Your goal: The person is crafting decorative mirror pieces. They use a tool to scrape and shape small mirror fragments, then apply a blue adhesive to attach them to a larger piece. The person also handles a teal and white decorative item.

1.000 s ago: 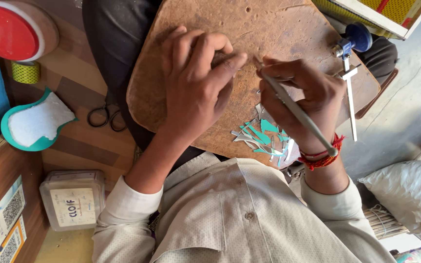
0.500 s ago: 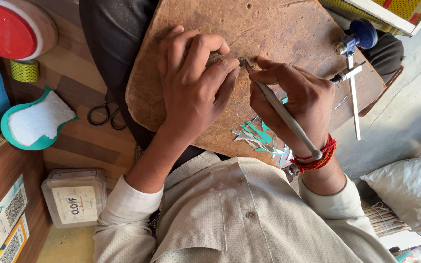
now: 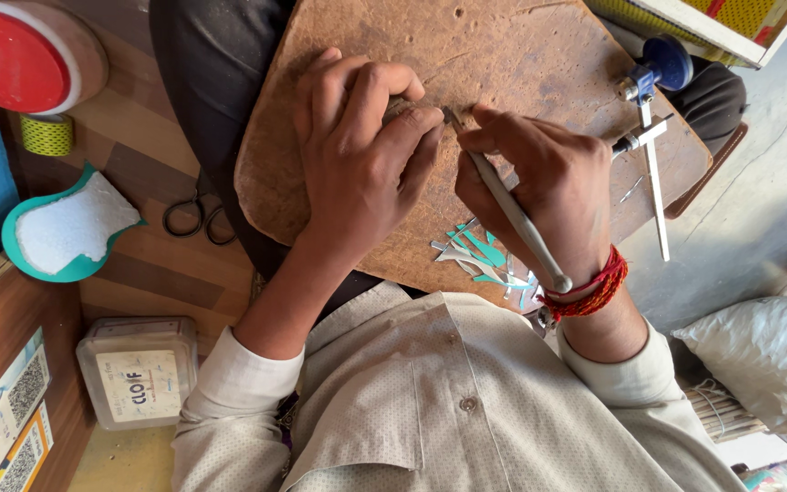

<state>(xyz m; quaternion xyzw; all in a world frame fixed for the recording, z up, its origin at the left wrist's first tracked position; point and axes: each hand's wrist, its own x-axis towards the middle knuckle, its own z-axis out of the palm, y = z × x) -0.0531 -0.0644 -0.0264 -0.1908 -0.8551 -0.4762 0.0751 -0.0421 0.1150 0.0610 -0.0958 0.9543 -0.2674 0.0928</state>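
Observation:
My left hand [image 3: 357,155] lies curled on a worn brown wooden board [image 3: 521,55] on my lap. Its fingertips press down a small flat piece [image 3: 400,107] that is mostly hidden under them. My right hand [image 3: 539,182], with a red thread band at the wrist, holds a slim grey-handled cutting tool [image 3: 512,214] like a pen. The tool's tip touches the board right beside the left fingertips. Teal and silvery offcuts [image 3: 480,260] lie on the board's near edge, between my two wrists.
A metal compass-like tool with a blue knob [image 3: 653,137] rests on the board's right side. Black scissors [image 3: 195,214], a teal-edged white foam shape [image 3: 70,232], a yellow-green tape roll [image 3: 47,134], a red round lid [image 3: 11,59] and a plastic box [image 3: 138,372] lie left. A white sack [image 3: 767,364] sits right.
Both hands have drawn closer together over the board. The tool's tip has moved left until it meets the left fingertips, and the right wrist has swung in with it.

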